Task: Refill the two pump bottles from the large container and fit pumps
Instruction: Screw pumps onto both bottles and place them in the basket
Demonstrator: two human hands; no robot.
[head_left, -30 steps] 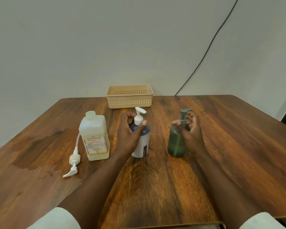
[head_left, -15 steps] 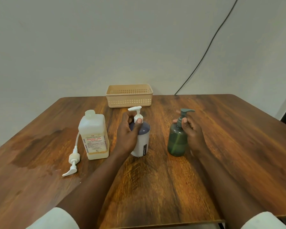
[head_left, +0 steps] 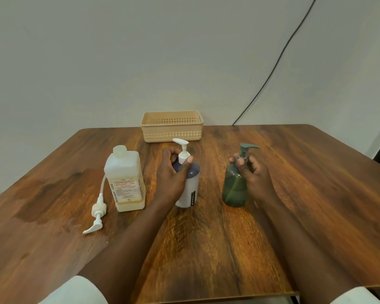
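On the wooden table [head_left: 294,194], both hands pinch pump collars: left hand [head_left: 171,174], right hand [head_left: 253,172].

Your bench [head_left: 217,249] is dark wood grain with a soft sheen. The large container [head_left: 125,178] looks like cloudy, translucent plastic with a paper label, the green bottle [head_left: 233,189] like clear tinted plastic, and the white bottle [head_left: 190,191] like smooth opaque plastic. The basket [head_left: 172,126] is matt beige plastic lattice.

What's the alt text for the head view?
Left hand grips the white pump bottle at its collar, right hand the green pump bottle, both upright on a wooden table. A large container, loose pump and basket sit nearby.
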